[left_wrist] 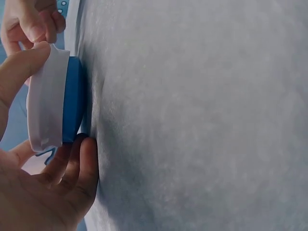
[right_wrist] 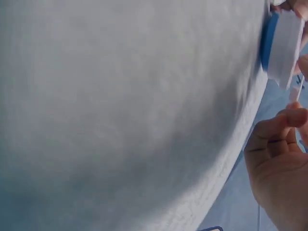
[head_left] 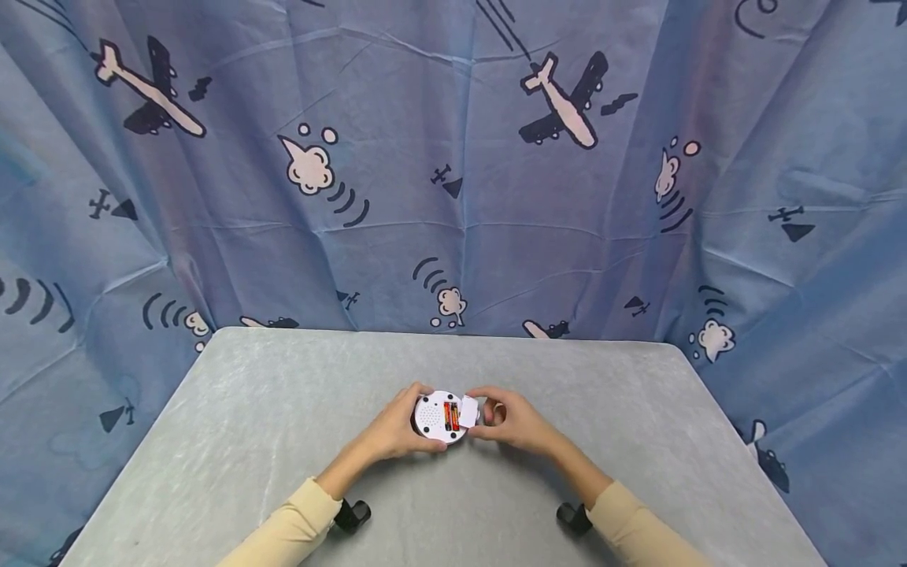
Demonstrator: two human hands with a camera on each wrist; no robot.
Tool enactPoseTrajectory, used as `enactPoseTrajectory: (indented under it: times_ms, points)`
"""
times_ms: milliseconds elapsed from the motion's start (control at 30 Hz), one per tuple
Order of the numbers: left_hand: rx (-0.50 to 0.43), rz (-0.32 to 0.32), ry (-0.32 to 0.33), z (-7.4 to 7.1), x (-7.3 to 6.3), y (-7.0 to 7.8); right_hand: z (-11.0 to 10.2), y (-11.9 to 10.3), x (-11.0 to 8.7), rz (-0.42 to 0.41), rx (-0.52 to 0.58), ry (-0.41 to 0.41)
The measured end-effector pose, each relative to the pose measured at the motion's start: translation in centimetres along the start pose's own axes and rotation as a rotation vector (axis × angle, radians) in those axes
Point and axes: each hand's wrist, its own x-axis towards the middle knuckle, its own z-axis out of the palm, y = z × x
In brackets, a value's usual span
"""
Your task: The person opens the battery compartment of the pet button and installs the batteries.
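A round white device with a blue base lies with its underside up, showing small speaker holes and dark feet. My left hand grips it by the rim, thumb on the near side and fingers on the far side. Red-and-black batteries sit side by side in its uncovered compartment. Between thumb and fingers, my right hand pinches a small white battery cover at the device's right edge. The cover shows edge-on in the right wrist view, just off the white rim.
A pale grey cloth-covered table spreads around both hands. Behind it hangs a blue curtain printed with planes and clouds. Black wrist mounts stick out beside the yellow sleeves.
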Motion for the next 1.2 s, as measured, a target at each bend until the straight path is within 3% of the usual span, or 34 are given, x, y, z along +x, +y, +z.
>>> enactPoseTrajectory:
  times_ms: [600, 967, 1200]
  points:
    - [-0.021, 0.025, -0.024, -0.1, 0.2, -0.3, -0.8, -1.7, 1.9, -0.014, -0.210, -0.151]
    - [-0.024, 0.025, -0.026, -0.2, 0.2, -0.4, -0.3, -1.5, 2.3, 0.022, -0.202, -0.170]
    - [-0.006, 0.020, -0.024, -0.2, 0.2, -0.4, -0.3, -1.0, 2.1, 0.003, -0.088, -0.155]
